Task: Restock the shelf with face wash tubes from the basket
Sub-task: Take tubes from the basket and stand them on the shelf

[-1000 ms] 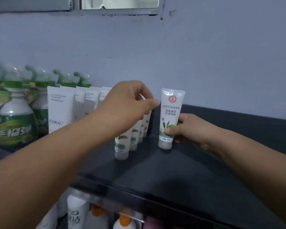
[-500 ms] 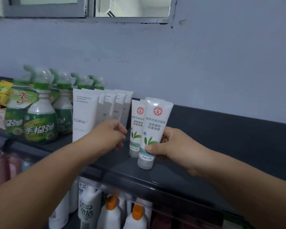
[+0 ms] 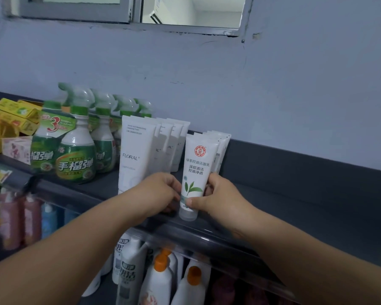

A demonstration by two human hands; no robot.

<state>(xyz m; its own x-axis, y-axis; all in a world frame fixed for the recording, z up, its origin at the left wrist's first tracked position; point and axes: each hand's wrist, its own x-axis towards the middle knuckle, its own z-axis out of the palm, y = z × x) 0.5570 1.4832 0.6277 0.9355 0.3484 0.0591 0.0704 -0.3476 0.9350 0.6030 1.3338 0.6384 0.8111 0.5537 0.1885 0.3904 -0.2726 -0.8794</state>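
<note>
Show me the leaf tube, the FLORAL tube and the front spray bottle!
White plastic green-leaf tube point(image 3: 195, 170): head view, on its front.
Tall white FLORAL tube point(image 3: 134, 150): head view, on its front.
Front green-and-white spray bottle point(image 3: 76, 166): head view, on its green label.

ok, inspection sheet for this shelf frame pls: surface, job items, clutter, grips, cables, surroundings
Surface: dark shelf top with a raised back lip.
Job's things: front face wash tube upright, cap down, near the front edge; row of matching tubes behind it; basket not in view.
Clutter: FLORAL tubes, green spray bottles and yellow boxes to the left.
Grips: right hand holds the front tube, thumb in front; left hand curled at its lower left, contact unclear.
Cables: nothing seen.
Surroundings: blue-grey wall, window above; orange-capped bottles on the lower shelf.
</note>
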